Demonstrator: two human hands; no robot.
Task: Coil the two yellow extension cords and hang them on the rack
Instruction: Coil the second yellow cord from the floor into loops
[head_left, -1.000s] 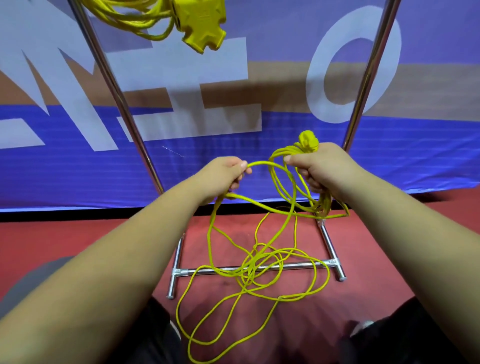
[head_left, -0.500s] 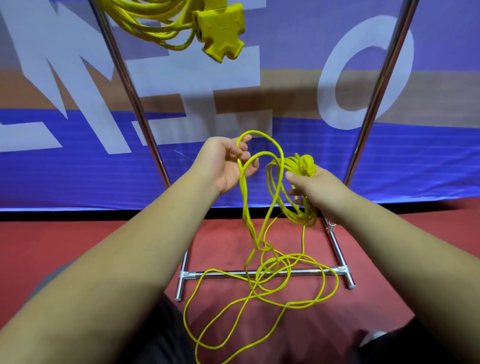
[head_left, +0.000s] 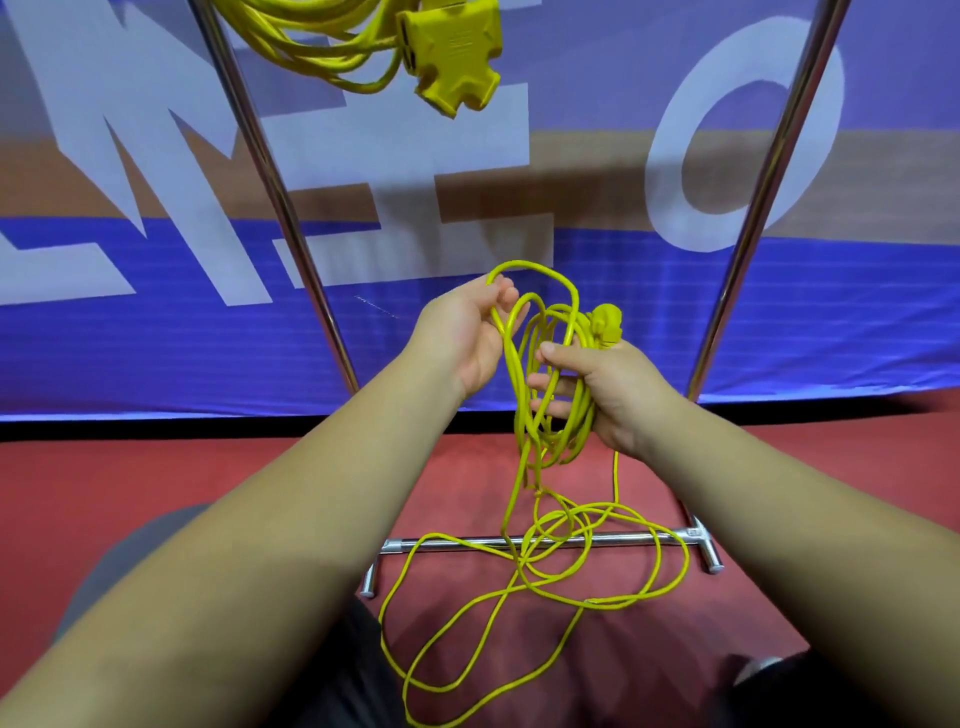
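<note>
Loops of the loose yellow cord (head_left: 511, 364) sit gripped in the right hand (head_left: 623, 400), plug (head_left: 607, 325) on top — the left hand (head_left: 462, 338) pinches 1 more loop beside them. Slack trails onto the red floor (head_left: 156, 467) across the rack (head_left: 291, 208) base; the other coiled cord (head_left: 311, 41) hangs above.

The left hand (head_left: 462, 338) and right hand (head_left: 613, 395) sit between the rack's left upright (head_left: 291, 249) and right upright (head_left: 753, 208), with open air either side. Straight above hangs the coiled cord (head_left: 322, 52) with its socket block (head_left: 452, 52). Below them the loose cord (head_left: 511, 374) sprawls over the base bar (head_left: 623, 539) and floor (head_left: 156, 467).
</note>
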